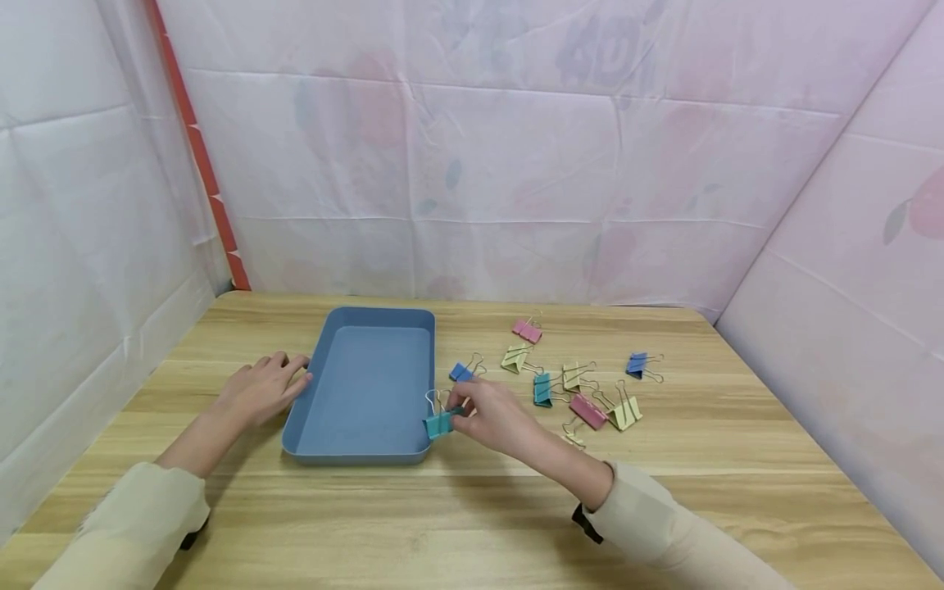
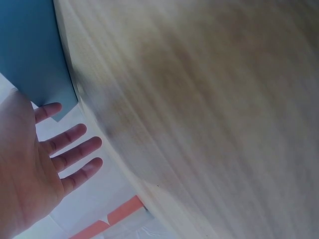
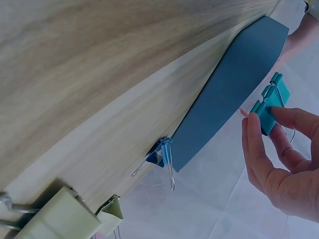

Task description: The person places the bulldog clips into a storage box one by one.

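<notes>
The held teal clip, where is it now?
In the head view, the right hand pinches the teal clip by the right rim of the tray, near its front corner.

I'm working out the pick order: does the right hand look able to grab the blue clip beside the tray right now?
Probably not yet: the right hand pinches a teal clip. Otherwise, the blue clip lies close by with nothing on top.

The left forearm (image 1: 199, 442) and right forearm (image 1: 578, 471) are stretched forward from the lower corners, bared below bulky beige sleeves (image 1: 129, 524). The left hand (image 1: 260, 391) is held back upward, its fingers spread apart and only slightly bent. The right hand (image 1: 494, 415) is angled inward to the left, its thumb and fingertips set in a pinch.
</notes>
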`<action>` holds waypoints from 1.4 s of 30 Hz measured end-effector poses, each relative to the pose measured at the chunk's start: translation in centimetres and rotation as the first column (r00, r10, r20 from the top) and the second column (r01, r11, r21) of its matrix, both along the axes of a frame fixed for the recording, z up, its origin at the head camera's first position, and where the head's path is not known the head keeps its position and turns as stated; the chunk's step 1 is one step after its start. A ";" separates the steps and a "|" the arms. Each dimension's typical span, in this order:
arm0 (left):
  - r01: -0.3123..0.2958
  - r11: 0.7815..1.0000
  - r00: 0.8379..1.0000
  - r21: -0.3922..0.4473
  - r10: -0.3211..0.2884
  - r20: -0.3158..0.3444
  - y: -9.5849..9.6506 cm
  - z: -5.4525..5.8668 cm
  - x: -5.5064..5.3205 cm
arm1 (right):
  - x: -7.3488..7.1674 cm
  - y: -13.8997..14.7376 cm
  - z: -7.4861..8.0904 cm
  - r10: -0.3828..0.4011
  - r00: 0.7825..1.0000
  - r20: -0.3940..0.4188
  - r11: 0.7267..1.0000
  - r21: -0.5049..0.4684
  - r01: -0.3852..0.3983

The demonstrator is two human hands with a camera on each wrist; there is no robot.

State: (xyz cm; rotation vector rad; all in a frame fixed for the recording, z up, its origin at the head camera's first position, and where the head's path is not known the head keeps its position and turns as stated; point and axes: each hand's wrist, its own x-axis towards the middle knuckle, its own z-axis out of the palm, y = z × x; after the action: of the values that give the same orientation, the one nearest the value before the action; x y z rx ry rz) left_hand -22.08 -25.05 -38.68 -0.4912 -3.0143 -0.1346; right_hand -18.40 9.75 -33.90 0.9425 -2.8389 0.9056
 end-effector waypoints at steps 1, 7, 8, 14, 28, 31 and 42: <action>0.000 1.000 1.000 0.002 0.000 0.001 0.0 0.0 0.0 | 0.0 -0.1 0.0 -0.001 1.000 -0.002 1.000 -0.002 0.001; 0.002 1.000 1.000 -0.001 -0.002 0.000 0.0 0.3 0.1 | -0.3 -0.8 0.3 0.016 1.000 -0.021 1.000 -0.010 -0.016; 0.002 1.000 1.000 -0.004 -0.002 -0.001 0.0 0.3 0.1 | -0.3 -0.9 0.3 0.020 0.999 -0.027 1.000 -0.012 -0.021; -0.002 1.000 1.000 -0.009 0.002 0.003 0.0 0.3 0.1 | -0.5 -1.7 0.3 0.030 0.999 -0.029 0.999 -0.029 -0.031; 0.007 1.000 1.000 0.018 -0.007 -0.010 0.0 -0.1 0.2 | -0.5 -3.2 -0.1 0.033 0.999 0.011 0.999 -0.026 -0.033; 0.005 1.000 1.000 0.011 -0.005 -0.006 0.0 -0.2 0.2 | -0.5 -3.5 -0.2 0.037 0.999 0.020 0.999 -0.021 -0.036; -0.014 1.000 1.000 -0.008 0.014 0.013 0.1 0.1 -0.1 | -0.7 -4.2 -0.5 0.048 0.999 -0.007 0.998 0.030 -0.047</action>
State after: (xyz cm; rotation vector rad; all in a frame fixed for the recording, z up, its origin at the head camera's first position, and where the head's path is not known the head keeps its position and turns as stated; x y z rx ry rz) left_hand -22.14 -24.97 -38.63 -0.4719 -3.0314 -0.1249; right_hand -19.09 5.52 -34.36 1.0185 -2.8429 0.8637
